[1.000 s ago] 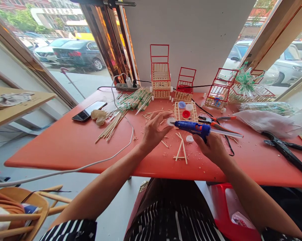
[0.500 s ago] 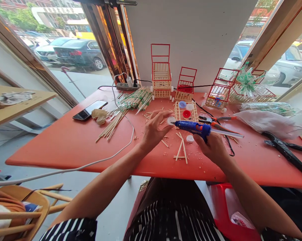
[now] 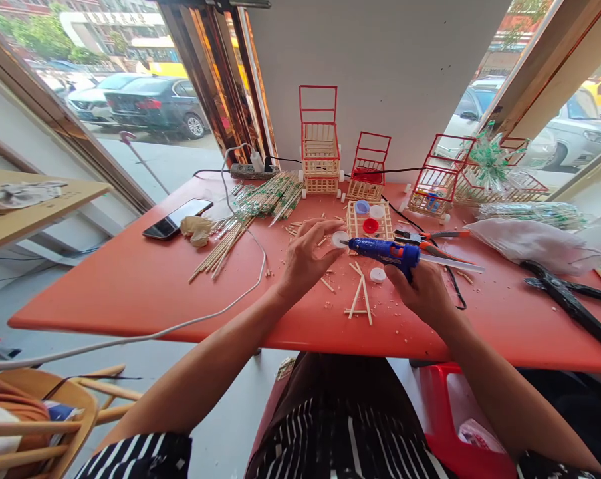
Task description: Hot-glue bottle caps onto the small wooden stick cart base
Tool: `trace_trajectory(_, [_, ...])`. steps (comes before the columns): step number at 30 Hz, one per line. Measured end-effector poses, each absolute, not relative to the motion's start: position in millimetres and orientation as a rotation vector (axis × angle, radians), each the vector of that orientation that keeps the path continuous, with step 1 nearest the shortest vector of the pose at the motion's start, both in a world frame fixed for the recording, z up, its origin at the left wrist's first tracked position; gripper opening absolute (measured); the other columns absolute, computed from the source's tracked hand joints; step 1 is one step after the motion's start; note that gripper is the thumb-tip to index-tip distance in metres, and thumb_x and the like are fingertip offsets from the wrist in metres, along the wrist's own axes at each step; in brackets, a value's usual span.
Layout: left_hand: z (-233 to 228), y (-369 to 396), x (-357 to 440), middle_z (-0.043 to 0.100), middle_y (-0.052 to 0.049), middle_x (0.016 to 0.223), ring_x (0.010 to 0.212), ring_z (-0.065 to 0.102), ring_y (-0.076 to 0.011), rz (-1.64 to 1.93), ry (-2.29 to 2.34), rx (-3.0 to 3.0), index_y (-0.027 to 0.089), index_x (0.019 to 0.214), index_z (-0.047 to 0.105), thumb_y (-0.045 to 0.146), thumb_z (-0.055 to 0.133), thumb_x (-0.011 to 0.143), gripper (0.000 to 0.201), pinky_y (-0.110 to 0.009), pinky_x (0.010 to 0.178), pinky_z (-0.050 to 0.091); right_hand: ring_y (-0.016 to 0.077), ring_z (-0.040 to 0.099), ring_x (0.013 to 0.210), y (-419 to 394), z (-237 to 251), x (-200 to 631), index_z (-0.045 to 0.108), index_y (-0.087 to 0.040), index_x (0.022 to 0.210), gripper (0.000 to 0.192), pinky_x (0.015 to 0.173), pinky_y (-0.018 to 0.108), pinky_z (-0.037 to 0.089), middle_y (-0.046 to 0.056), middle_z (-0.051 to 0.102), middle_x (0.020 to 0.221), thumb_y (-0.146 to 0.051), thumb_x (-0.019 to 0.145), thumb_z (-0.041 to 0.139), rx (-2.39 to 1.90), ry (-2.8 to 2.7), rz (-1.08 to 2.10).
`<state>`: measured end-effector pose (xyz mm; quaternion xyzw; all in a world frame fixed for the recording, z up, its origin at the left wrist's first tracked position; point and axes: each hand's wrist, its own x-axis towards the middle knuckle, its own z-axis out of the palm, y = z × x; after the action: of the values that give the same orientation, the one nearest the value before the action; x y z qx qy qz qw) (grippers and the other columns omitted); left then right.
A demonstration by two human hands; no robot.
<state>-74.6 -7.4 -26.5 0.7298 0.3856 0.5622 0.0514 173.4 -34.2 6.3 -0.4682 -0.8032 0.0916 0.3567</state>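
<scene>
Between the thumb and fingers of my left hand (image 3: 308,256) is a white bottle cap (image 3: 339,239). My right hand (image 3: 425,293) grips a blue glue gun (image 3: 384,251), with a clear glue stick (image 3: 455,264) poking out of its back. The gun's nozzle points left and meets the cap. Just behind the gun lies a stick lattice (image 3: 391,226) bearing a blue cap (image 3: 361,207), a white cap and a red cap (image 3: 371,226). Another white cap (image 3: 377,275) rests on the table below the gun, beside several crossed wooden sticks (image 3: 359,299).
Small stick carts with red handles (image 3: 320,153) stand along the back of the red table (image 3: 145,293). Left are a bundle of sticks (image 3: 265,199), a phone (image 3: 177,219) and a white cable (image 3: 221,311). Pliers (image 3: 430,239) and black cutters (image 3: 570,303) lie right.
The view has shifted very slightly. Both hands keep their places, the left on the cap and the right on the glue gun, with the nozzle still at the cap.
</scene>
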Motion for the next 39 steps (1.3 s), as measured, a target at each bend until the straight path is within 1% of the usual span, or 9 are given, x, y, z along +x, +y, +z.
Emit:
trace_trajectory(6, [-28.8, -6.4, -73.7, 0.078, -0.007, 0.123, 0.123, 0.07, -0.0225, 1.691, 1.127, 2.235, 0.023, 0.125, 0.072, 0.021, 0.083, 0.089, 0.037, -0.038, 0.108, 0.058, 0.012, 0.028, 0.045, -35.8, 8.1, 173.2, 0.031, -0.028, 0.062, 0.055, 0.049, 0.032, 0.017, -0.005, 0.031, 0.049, -0.064, 0.1, 0.048, -1.208, -2.072, 0.25])
trace_trajectory(11, [-29.5, -7.2, -73.6, 0.076, -0.008, 0.13, 0.128, 0.069, -0.0239, 1.646, 1.135, 2.185, 0.025, 0.131, 0.069, 0.022, 0.081, 0.092, 0.041, -0.042, 0.113, 0.055, 0.0133, 0.026, 0.046, -35.0, 7.9, 175.2, 0.033, -0.028, 0.063, 0.057, 0.049, 0.034, 0.018, -0.004, 0.03, 0.048, -0.068, 0.101, 0.046, -1.218, -2.041, 0.252])
trace_trajectory(14, [-29.4, -7.4, -73.7, 0.076, -0.01, 0.131, 0.129, 0.069, -0.0245, 1.648, 1.098, 2.136, 0.025, 0.137, 0.066, 0.028, 0.08, 0.093, 0.046, -0.043, 0.114, 0.055, 0.0147, 0.034, 0.047, -35.2, 7.4, 177.4, 0.04, -0.027, 0.065, 0.054, 0.05, 0.034, 0.024, -0.003, 0.038, 0.05, -0.066, 0.102, 0.047, -1.22, -2.038, 0.301])
trace_trajectory(17, [-29.8, -7.0, -73.9, 0.077, -0.01, 0.131, 0.129, 0.069, -0.025, 1.653, 1.105, 2.103, 0.024, 0.139, 0.064, 0.03, 0.081, 0.093, 0.049, -0.043, 0.113, 0.056, 0.016, 0.044, 0.05, -36.1, 7.2, 179.5, 0.051, -0.025, 0.07, 0.05, 0.053, 0.034, 0.03, 0.0, 0.049, 0.055, -0.061, 0.103, 0.048, -1.223, -2.059, 0.355])
trace_trajectory(22, [-30.4, -7.2, -73.2, 0.077, -0.01, 0.131, 0.131, 0.069, -0.0256, 1.644, 1.099, 2.102, 0.024, 0.139, 0.063, 0.02, 0.082, 0.091, 0.052, -0.045, 0.115, 0.054, 0.015, 0.049, 0.055, -37.1, 7.1, 180.8, 0.066, -0.019, 0.08, 0.051, 0.056, 0.031, 0.034, 0.001, 0.057, 0.062, -0.058, 0.104, 0.046, -1.167, -2.012, 0.489])
trace_trajectory(25, [-28.6, -8.8, -72.7, 0.077, -0.009, 0.131, 0.132, 0.069, -0.0256, 1.631, 1.106, 2.127, 0.025, 0.138, 0.064, 0.02, 0.081, 0.091, 0.05, -0.046, 0.116, 0.054, 0.0143, 0.05, 0.055, -36.9, 7.4, 180.3, 0.067, -0.018, 0.079, 0.053, 0.056, 0.03, 0.035, 0.001, 0.058, 0.063, -0.059, 0.104, 0.046, -1.164, -1.987, 0.533])
trace_trajectory(32, [-26.7, -10.1, -73.1, 0.078, -0.008, 0.128, 0.128, 0.071, -0.0253, 1.686, 1.137, 2.142, 0.026, 0.139, 0.064, 0.022, 0.084, 0.09, 0.052, -0.044, 0.114, 0.055, 0.0145, 0.051, 0.056, -37.3, 8.6, 178.2, 0.067, -0.019, 0.079, 0.048, 0.057, 0.03, 0.034, 0.003, 0.062, 0.066, -0.056, 0.103, 0.048, -1.211, -2.008, 0.442])
trace_trajectory(37, [-27.7, -9.4, -73.1, 0.076, -0.008, 0.129, 0.126, 0.071, -0.0254, 1.691, 1.179, 2.162, 0.027, 0.137, 0.066, 0.024, 0.082, 0.091, 0.049, -0.044, 0.114, 0.056, 0.0133, 0.044, 0.05, -37.3, 8.1, 178.1, 0.061, -0.021, 0.073, 0.046, 0.054, 0.03, 0.029, -0.002, 0.05, 0.055, -0.054, 0.102, 0.049, -1.236, -2.041, 0.346])
trace_trajectory(39, [-27.8, -9.7, -73.3, 0.076, -0.008, 0.129, 0.126, 0.071, -0.0253, 1.7, 1.174, 2.162, 0.027, 0.136, 0.066, 0.023, 0.082, 0.091, 0.048, -0.044, 0.113, 0.056, 0.0132, 0.043, 0.049, -37.1, 7.8, 178.0, 0.06, -0.021, 0.071, 0.046, 0.054, 0.03, 0.028, -0.002, 0.049, 0.053, -0.054, 0.101, 0.049, -1.245, -2.055, 0.328])
